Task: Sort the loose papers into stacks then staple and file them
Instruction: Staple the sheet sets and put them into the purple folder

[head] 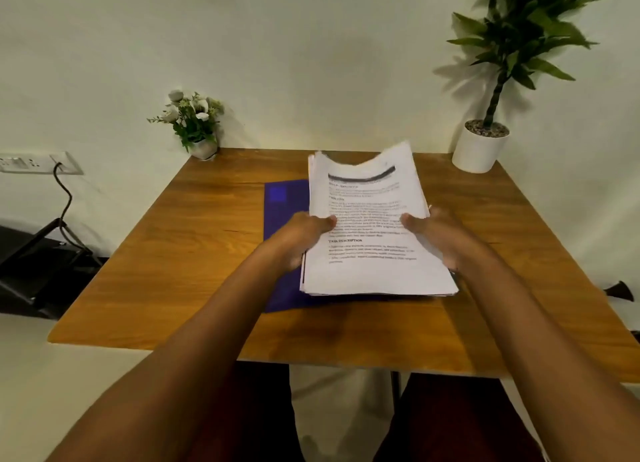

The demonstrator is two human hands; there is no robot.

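L hand [301, 236] & R hand [440, 234] each pinch thick, curling printed paper stack [374, 278] sides, over blue folder [277, 215], wood table [173, 271].

folder [281, 207]: right part under papers [372, 274] | papers: print blurred (mostly unreadable) | plant [509, 42]: top cropped

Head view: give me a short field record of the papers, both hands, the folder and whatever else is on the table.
papers: one paper stack, printed sheet on top, far edge curled upward
left hand: grips the stack's left edge, thumb on top
right hand: grips the stack's right edge, thumb on top
folder: blue folder, flat on the wooden table, partly under the stack
other items: small flower pot at far left corner; potted plant at far right corner
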